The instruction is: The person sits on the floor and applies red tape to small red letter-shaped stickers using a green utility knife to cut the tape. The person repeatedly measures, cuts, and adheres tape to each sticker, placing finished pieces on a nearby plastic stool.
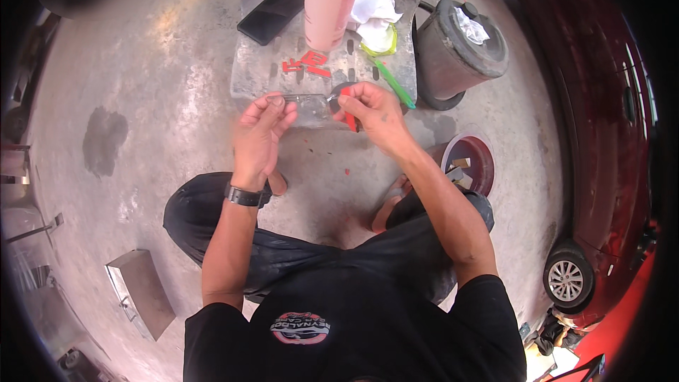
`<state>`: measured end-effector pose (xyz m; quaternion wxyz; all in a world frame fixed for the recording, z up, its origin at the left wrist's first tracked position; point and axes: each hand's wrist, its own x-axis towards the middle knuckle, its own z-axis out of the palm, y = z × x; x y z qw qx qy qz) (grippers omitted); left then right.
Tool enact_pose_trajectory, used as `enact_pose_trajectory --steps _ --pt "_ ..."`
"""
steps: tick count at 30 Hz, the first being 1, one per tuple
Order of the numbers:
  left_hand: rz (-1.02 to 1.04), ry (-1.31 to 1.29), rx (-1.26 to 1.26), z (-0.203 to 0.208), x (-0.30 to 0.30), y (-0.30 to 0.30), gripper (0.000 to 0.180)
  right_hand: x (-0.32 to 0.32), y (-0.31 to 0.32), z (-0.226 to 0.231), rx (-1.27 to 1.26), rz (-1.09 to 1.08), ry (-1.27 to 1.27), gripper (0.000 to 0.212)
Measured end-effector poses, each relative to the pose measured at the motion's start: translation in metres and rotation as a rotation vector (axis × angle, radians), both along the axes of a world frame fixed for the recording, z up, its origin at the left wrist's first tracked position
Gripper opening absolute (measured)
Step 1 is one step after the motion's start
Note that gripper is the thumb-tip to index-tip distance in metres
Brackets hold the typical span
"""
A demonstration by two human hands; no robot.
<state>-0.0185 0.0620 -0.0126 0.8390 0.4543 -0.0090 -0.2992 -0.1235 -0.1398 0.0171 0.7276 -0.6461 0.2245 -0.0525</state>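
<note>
My left hand (262, 127) pinches one end of a thin, see-through strip (305, 97) between thumb and fingertips. The strip stretches across toward my right hand (380, 112), above the near edge of a worn grey plastic chair seat (247, 74). My right thumb and fingers are closed on a narrow red piece (351, 122) with a dark part beside it; its exact kind is unclear. Just beyond my hands, several flat red cut-out pieces (315, 58) lie on the seat. A green-handled tool (393, 83) lies right of them.
The seat also holds a black phone (271, 14), a pale pink bottle (332, 3) and white crumpled cloth (375, 10). A lidded grey bucket (453, 56) and a reddish tub (488, 163) stand right. A dark red car (598, 99) lines the right side; a metal box (141, 293) sits left.
</note>
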Motion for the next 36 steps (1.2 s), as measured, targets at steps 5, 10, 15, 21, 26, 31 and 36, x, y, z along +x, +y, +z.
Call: enact_pose_trajectory --steps 5,10,15,21,26,31,36 --pt "0.054 0.021 0.029 -0.001 -0.002 -0.011 0.025 0.000 -0.006 -0.006 -0.003 0.079 -0.029 0.016" --pt "0.194 -0.125 0.068 0.000 -0.001 -0.019 0.021 0.001 -0.006 -0.002 0.027 0.107 -0.016 0.019" --pt "0.323 -0.203 0.166 0.002 0.016 -0.018 0.020 0.001 -0.004 -0.002 -0.051 0.130 0.004 0.019" --pt "0.164 -0.464 0.342 0.003 0.008 -0.020 0.033 -0.002 -0.001 0.001 -0.192 0.178 0.011 0.017" --pt "0.166 -0.365 0.227 0.011 -0.007 -0.032 0.034 0.000 0.008 0.008 -0.255 0.160 -0.006 0.018" --pt "0.186 -0.420 0.275 0.020 -0.003 -0.034 0.032 0.001 0.010 0.012 -0.255 0.136 -0.069 0.016" --pt "0.261 -0.446 0.301 0.018 0.000 -0.032 0.028 0.001 0.010 0.011 -0.219 0.101 -0.076 0.014"
